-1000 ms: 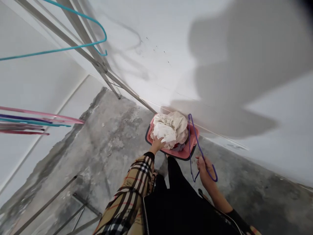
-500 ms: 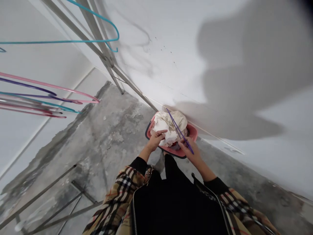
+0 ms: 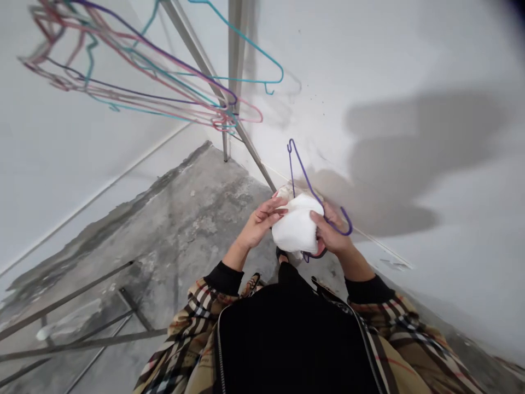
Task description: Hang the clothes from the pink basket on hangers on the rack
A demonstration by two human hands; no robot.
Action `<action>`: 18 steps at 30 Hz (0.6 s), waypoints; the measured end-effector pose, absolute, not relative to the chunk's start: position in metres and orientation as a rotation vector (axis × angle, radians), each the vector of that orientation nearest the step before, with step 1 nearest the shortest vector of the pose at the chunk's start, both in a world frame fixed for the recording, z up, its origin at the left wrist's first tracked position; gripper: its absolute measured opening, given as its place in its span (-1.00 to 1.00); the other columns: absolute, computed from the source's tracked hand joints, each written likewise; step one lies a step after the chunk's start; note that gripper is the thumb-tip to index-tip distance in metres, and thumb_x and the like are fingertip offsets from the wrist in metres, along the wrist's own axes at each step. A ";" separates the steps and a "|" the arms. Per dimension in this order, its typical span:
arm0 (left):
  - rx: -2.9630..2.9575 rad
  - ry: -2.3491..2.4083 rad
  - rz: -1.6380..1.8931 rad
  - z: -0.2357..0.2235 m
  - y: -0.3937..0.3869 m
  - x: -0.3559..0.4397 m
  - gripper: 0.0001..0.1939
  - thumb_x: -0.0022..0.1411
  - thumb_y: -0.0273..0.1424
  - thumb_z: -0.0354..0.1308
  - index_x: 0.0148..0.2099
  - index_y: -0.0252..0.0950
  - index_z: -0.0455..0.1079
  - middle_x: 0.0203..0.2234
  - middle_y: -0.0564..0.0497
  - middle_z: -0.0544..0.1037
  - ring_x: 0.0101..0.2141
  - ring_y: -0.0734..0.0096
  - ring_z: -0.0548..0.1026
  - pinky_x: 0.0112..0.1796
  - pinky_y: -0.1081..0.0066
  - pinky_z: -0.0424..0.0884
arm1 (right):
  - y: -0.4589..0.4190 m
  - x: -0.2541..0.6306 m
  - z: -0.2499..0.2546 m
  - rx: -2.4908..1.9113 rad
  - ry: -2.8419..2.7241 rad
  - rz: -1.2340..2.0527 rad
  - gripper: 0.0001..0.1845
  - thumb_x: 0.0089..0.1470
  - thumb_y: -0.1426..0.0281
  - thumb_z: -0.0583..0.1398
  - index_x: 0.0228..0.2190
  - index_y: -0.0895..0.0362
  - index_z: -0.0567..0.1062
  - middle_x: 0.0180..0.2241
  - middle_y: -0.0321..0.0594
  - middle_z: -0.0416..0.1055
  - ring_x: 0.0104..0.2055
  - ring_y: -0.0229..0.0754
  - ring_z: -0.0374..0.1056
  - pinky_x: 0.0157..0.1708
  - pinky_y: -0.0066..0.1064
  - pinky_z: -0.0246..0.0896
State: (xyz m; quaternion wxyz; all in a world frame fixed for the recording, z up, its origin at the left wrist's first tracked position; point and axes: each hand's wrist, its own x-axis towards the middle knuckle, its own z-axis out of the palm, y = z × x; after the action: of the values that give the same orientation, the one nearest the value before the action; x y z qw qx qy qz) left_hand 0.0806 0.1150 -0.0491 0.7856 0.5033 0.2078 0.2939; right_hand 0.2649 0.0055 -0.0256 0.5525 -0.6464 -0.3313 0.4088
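A white cloth [image 3: 296, 225] is bunched up between my hands, lifted clear of the laundry. My left hand [image 3: 260, 221] presses its fingers against the cloth's left side. My right hand [image 3: 330, 230] grips the cloth's right side and also holds a purple plastic hanger [image 3: 305, 175], whose hook points up. Below the hands, the pink laundry basket [image 3: 320, 253] is almost wholly hidden. A little cream fabric [image 3: 285, 191] shows behind the cloth.
Several pink, purple and teal hangers [image 3: 123, 71] hang from a metal drying rack [image 3: 235, 54] at upper left. Metal rack legs [image 3: 69, 298] lie at lower left, on a patchy concrete floor [image 3: 184, 230] that meets a white wall [image 3: 389, 65].
The white cloth has risen from the basket into both hands. The purple hanger has swung upright, and the view has tilted, bringing more of the hung hangers into sight.
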 end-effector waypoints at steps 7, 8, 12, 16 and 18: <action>1.574 0.413 0.633 -0.043 0.069 0.013 0.06 -0.08 -0.27 0.46 0.39 -0.15 0.02 0.34 -0.19 0.11 0.31 -0.07 0.09 0.27 0.02 0.03 | 0.000 0.218 0.021 -1.369 -0.546 1.046 -0.50 -0.01 0.05 0.25 -0.11 0.10 0.44 -0.55 -0.37 0.35 -0.56 -0.29 0.26 -0.63 -0.50 0.17; 1.636 0.453 0.690 -0.041 0.063 0.009 0.06 -0.09 -0.27 0.46 0.39 -0.18 0.02 0.35 -0.20 0.10 0.31 -0.08 0.08 0.28 0.02 0.01 | -0.001 0.212 0.025 -1.375 -0.541 1.037 -0.51 -0.01 0.04 0.25 -0.14 0.11 0.45 -0.57 -0.39 0.32 -0.58 -0.30 0.23 -0.64 -0.50 0.14; 1.619 0.550 0.885 -0.038 0.050 -0.002 -0.37 0.08 -0.20 0.32 0.18 -0.27 0.37 0.17 -0.23 0.39 0.18 -0.04 0.32 0.20 0.08 0.17 | -0.006 0.193 0.031 -1.327 -0.618 1.053 -0.54 -0.01 0.05 0.25 -0.16 0.09 0.47 -0.57 -0.41 0.29 -0.62 -0.36 0.12 -0.67 -0.52 0.03; 1.335 0.717 0.907 -0.027 0.045 -0.021 -0.69 0.14 -0.20 0.23 -0.15 -0.30 0.53 -0.30 -0.07 0.61 -0.26 0.25 0.54 -0.15 0.29 0.43 | -0.016 0.180 0.025 -1.315 -0.741 1.130 -0.52 0.01 0.07 0.25 -0.11 0.10 0.45 -0.54 -0.41 0.29 -0.63 -0.40 0.07 -0.67 -0.52 0.00; 1.180 0.768 0.947 -0.016 0.044 -0.032 -0.71 0.15 -0.21 0.21 -0.18 -0.31 0.52 -0.40 0.01 0.59 -0.39 0.38 0.51 -0.29 0.41 0.41 | -0.019 0.175 0.020 -1.405 -0.864 1.060 -0.56 0.02 0.08 0.25 -0.15 0.11 0.46 -0.56 -0.41 0.27 -0.62 -0.39 0.07 -0.64 -0.51 0.05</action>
State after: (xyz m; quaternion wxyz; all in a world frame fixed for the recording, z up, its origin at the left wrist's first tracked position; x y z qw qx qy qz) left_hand -0.0318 0.0435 -0.0163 0.6612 0.5217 0.3398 0.4186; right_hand 0.1750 -0.0193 0.0200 0.5568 -0.5951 -0.3662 0.4492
